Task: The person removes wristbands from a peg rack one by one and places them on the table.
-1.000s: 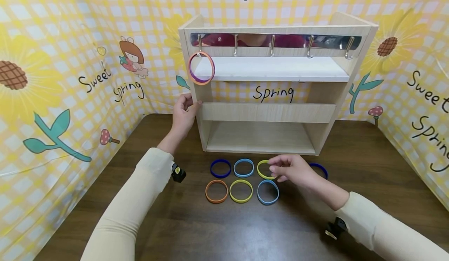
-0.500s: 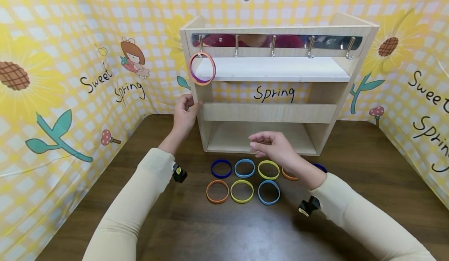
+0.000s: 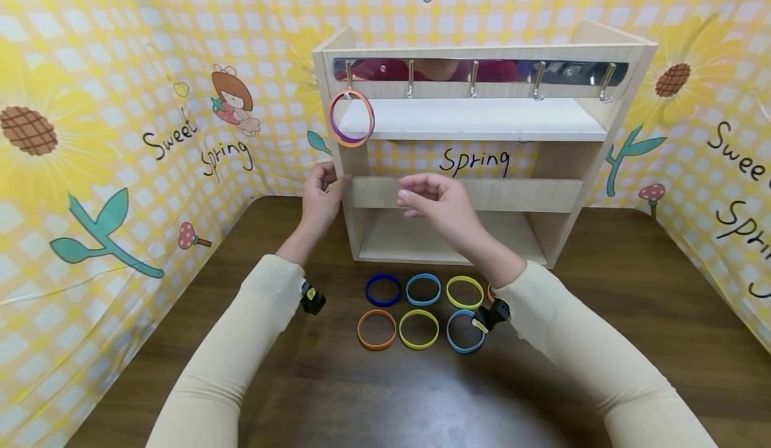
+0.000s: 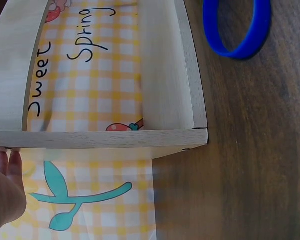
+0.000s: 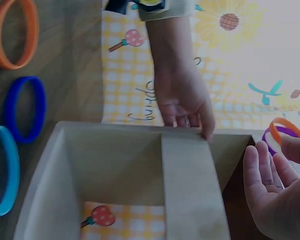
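My left hand (image 3: 322,195) grips the left side panel of a wooden shelf rack (image 3: 385,193), thumb at the front edge and fingers against the outer side. My right hand (image 3: 436,200) hovers in front of the rack's middle crossbar, fingers loosely curved and nothing between them. An orange wristband (image 3: 352,144) and a purple wristband (image 5: 268,144) hang together from the leftmost hook (image 3: 348,76). On the table, dark blue (image 3: 383,302), light blue (image 3: 423,302) and yellow wristbands (image 3: 464,307) lie in the back row, with an orange one partly behind my right wrist.
A nearer row holds orange (image 3: 377,347), yellow (image 3: 419,347) and light blue wristbands (image 3: 465,349). Further metal hooks (image 3: 473,80) line the rack's shiny strip. A printed yellow-check cloth (image 3: 199,100) surrounds the brown table (image 3: 337,394).
My right hand has risen from beside the yellow wristband, up and leftward to the rack's crossbar, empty. My left hand stays at the side panel.
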Demonstrator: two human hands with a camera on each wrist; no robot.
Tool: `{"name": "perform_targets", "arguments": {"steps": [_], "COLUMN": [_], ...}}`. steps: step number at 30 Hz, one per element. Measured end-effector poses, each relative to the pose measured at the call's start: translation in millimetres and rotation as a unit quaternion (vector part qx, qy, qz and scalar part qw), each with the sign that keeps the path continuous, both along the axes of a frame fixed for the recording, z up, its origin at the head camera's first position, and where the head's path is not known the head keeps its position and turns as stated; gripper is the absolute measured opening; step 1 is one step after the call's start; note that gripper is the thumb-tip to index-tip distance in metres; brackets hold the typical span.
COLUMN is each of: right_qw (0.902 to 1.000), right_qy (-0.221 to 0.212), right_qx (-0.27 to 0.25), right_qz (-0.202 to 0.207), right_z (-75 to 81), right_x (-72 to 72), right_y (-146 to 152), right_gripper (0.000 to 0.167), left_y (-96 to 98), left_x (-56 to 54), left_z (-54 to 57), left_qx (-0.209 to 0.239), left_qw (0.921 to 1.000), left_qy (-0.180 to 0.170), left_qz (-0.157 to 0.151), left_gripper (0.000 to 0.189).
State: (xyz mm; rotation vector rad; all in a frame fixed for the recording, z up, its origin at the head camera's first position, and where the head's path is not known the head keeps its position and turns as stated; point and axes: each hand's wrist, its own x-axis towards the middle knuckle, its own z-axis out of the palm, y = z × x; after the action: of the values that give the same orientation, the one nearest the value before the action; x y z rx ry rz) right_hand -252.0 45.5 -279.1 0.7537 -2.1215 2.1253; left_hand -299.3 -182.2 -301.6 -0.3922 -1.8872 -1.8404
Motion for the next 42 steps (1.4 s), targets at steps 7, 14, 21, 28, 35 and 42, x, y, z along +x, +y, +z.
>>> {"name": "perform_targets", "arguments": {"steps": [7, 14, 21, 28, 35, 42], "right_qw": [0.9993, 0.9947, 0.9913, 0.9885, 0.9865, 0.9847], "right_qy": [0.0, -0.033, -0.043, -0.049, -0.058, -0.08], "right_qx": [-0.036, -0.094, -0.122, -0.142, -0.151, -0.152], "right_qz": [-0.01, -0.026, -0.025, -0.019, -0.024, -0.033], "right_z": [20.6, 36.1, 42.8, 44.4, 48.5, 54.3], "right_x": [-7.1, -16.1, -20.1, -22.5, -24.6, -25.1], "right_y": [-22, -36, -43, -53, -61, -67], "right_gripper": [0.029, 0.031, 0.027, 0.025, 0.025, 0.024], "left_y": [1.2, -0.2, 2.3, 1.7, 0.8, 0.7], "left_x": [-0.1, -9.3, -3.2, -1.8, -0.6, -0.4], "left_z": [1.6, -5.6, -0.8, -2.1, -1.5, -0.7], "left_qx": [0.002, -0.004, 0.002, 0.003, 0.0, -0.005], "left_qw": [1.0, 0.9999, 1.0, 0.9999, 1.0, 0.9999], "left_qy": [0.005, 0.013, -0.006, -0.01, 0.0, -0.005], "left_qz": [0.0, 0.007, 0.004, 0.004, 0.01, 0.012], "left_gripper": [0.031, 0.03, 0.031, 0.031, 0.03, 0.031]}}
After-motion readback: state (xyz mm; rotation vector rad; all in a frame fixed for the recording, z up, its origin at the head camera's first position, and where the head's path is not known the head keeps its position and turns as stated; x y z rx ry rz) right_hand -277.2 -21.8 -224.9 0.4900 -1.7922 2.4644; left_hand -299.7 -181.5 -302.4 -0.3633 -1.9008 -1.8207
